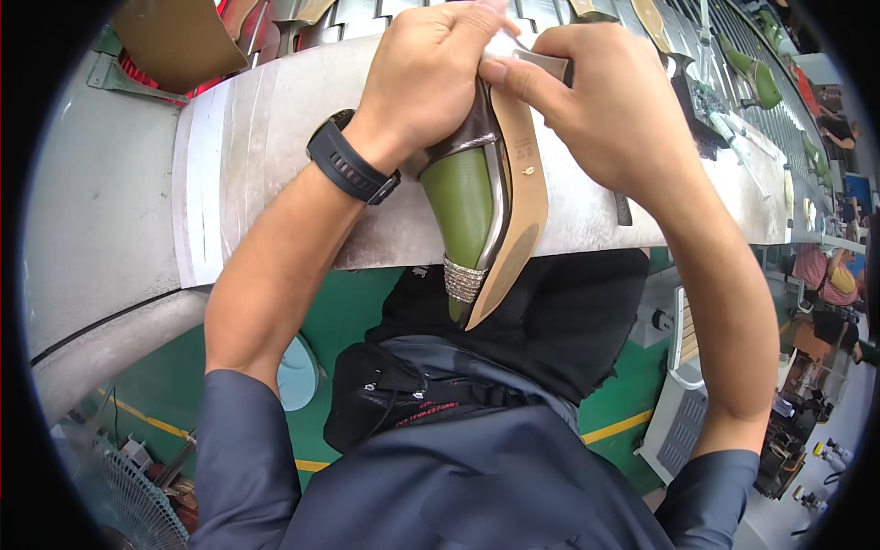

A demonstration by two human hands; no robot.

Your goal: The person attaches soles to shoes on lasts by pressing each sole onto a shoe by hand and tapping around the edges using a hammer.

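Working at a broad, pale, scuffed counter [275, 147], we hold a pointed green shoe [458, 197] past its near edge, toe towards us, smooth tan sole [521, 202] facing right. Our left hand [426, 78] is wrapped round its heel end; our right hand [610, 105] is curled tight, pinching a slim greyish piece [547, 65] there. Below stands a round pale-blue bin [298, 371], contents unclear. A black ribbed-strap watch [353, 165] circles our left wrist. Glittering rows [465, 282] band the toe; a small white scrap [501, 46], material unclear, shows between our fingers.

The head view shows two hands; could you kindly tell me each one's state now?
Left hand: closed on the high-heeled shoe, fingertips partly hidden.
Right hand: closed around its grey heel.
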